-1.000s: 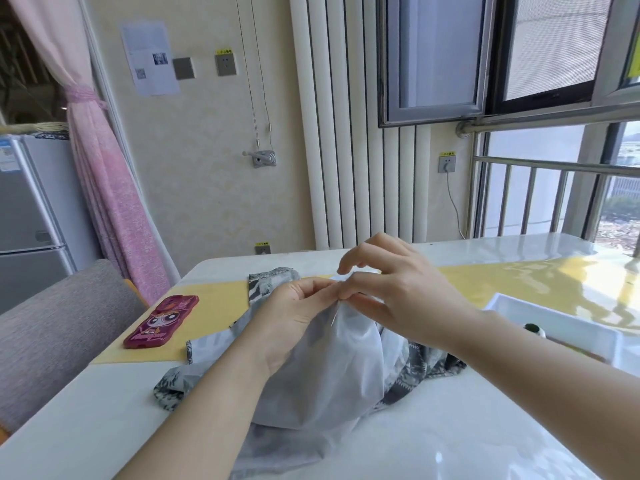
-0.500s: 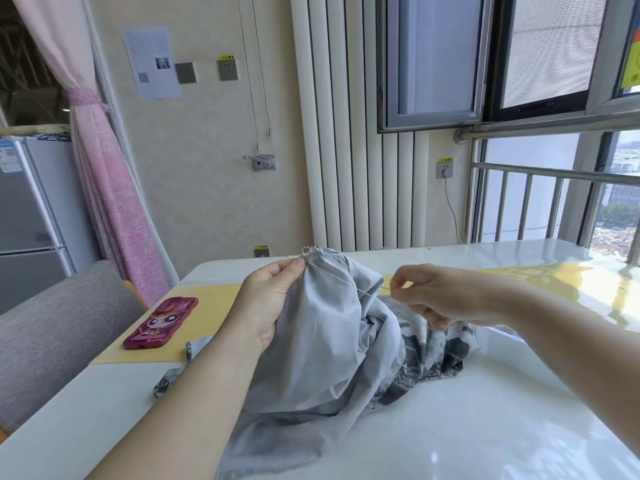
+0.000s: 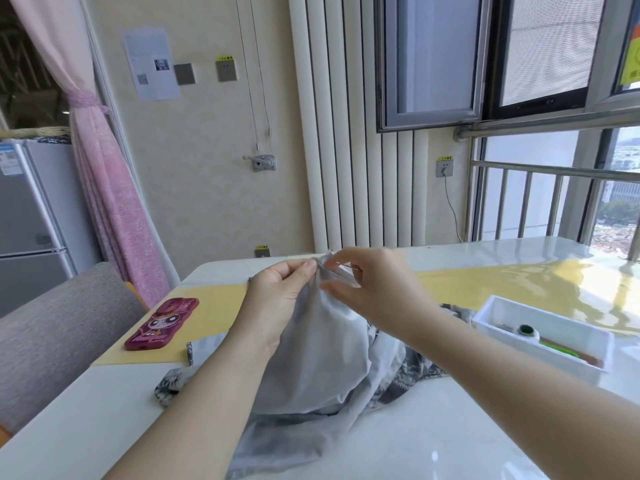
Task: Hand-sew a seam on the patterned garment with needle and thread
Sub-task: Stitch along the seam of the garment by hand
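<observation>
Grey seat (image 3: pixel 52 341): I see it at the far left, by the table's edge.
Phone (image 3: pixel 162 323): it is in a pink cartoon case and lies flat on the yellow mat (image 3: pixel 214 303), left of both hands.
Left hand (image 3: pixel 277 299): it is raised above the table, with thumb and fingertips pinching the top fold of the cloth.
Patterned garment (image 3: pixel 322 358): I see it heaped on the white table (image 3: pixel 450 427) in front of me, plain grey side up. The dark-and-white print shows along the lower edges, and the peak is held up between the two hands.
Needle (image 3: pixel 343 266): a thin sliver lying nearly level at the lifted fold, with its tip toward the left hand.
Right hand (image 3: pixel 377 292): it sits just beside the left. The fingers are curled, with the forefinger above and thumb below, and they grip the needle's near end.
White tray (image 3: pixel 512 308): it stands on the table to the right, apart from the cloth. A green-centred spool (image 3: pixel 526 330) is inside, and the other items in it are too small for me to name.
</observation>
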### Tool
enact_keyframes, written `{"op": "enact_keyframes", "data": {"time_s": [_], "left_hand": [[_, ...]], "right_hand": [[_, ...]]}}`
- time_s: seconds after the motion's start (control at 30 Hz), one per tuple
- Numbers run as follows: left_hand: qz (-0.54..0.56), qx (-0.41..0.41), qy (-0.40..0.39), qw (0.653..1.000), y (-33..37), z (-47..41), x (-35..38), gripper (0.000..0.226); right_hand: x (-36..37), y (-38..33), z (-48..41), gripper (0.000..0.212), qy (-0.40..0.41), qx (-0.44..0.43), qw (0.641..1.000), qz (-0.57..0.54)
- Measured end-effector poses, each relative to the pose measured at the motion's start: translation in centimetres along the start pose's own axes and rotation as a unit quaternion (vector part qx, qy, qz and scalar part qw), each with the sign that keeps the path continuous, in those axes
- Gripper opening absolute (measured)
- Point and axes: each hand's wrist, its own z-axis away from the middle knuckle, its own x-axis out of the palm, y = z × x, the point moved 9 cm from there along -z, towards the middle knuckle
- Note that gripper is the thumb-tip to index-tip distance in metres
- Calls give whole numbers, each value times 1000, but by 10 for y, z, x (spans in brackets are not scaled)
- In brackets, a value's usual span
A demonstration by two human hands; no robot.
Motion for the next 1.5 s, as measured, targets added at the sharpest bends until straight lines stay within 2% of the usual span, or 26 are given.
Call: {"op": "enact_keyframes", "data": {"time_s": [0.1, 0.2, 0.27, 0.37, 0.43, 0.5, 0.53, 0.6, 0.67, 0.83, 1.0, 1.1, 1.13, 1.17, 1.2, 1.27, 1.3, 1.33, 1.4, 1.5], "left_hand": [[-43, 24, -10, 999, 4, 2, 0, 14], [-66, 36, -9, 997, 5, 1, -3, 14], [-71, 36, -4, 997, 4, -1, -5, 14], [-56, 21, 2, 998, -2, -5, -7, 14], [-31, -2, 4, 1000, -6, -7, -7, 15], [-9, -25, 7, 1000, -11, -8, -5, 15], [-1, -34, 12, 999, -13, -8, -5, 14], [10, -45, 20, 999, -16, -9, -5, 11], [19, -51, 22, 998, -18, -9, -5, 12], [20, -44, 28, 998, -16, -11, -9, 14], [32, -47, 41, 998, -16, -13, -15, 11], [39, -51, 51, 997, -18, -14, -17, 11], [39, -50, 54, 997, -18, -15, -18, 11], [40, -49, 56, 996, -18, -15, -19, 11], [39, -47, 58, 996, -17, -15, -19, 12], [32, -41, 55, 997, -14, -12, -18, 13], [23, -33, 49, 998, -11, -10, -17, 15], [5, -21, 43, 999, -7, -7, -16, 17], [-44, 17, 34, 998, 3, -2, -13, 16], [-105, 63, 18, 992, 16, 6, -7, 11]], "right_hand": [[1, 9, -4, 14, 29, 34, 999, -25], [4, 16, -6, 10, 16, 50, 997, -47], [6, 15, -6, 14, -22, 47, 996, -66], [8, 4, 1, 14, -129, 28, 979, -155], [-3, -3, 2, 16, -130, 19, 961, -243], [-23, -3, -3, 16, -52, 32, 925, -374], [-30, -1, -5, 16, -20, 45, 890, -454], [-35, -6, -8, 18, -11, 56, 806, -589], [-31, -15, -7, 19, -62, 67, 746, -659], [12, -26, 21, 16, -298, 164, 668, -662], [34, -26, 52, 30, -440, 189, 621, -620], [35, -37, 73, 13, -554, 145, 585, -574], [35, -38, 79, 11, -583, 133, 588, -545], [35, -36, 82, 9, -596, 129, 607, -509], [37, -30, 80, 9, -590, 136, 650, -459], [35, -7, 63, 9, -505, 156, 790, -311], [29, 4, 49, 11, -429, 159, 859, -229], [20, 9, 35, 14, -348, 156, 909, -170], [7, 10, 17, 19, -212, 137, 958, -140], [5, 6, 6, 19, -100, 105, 981, -127]]}}
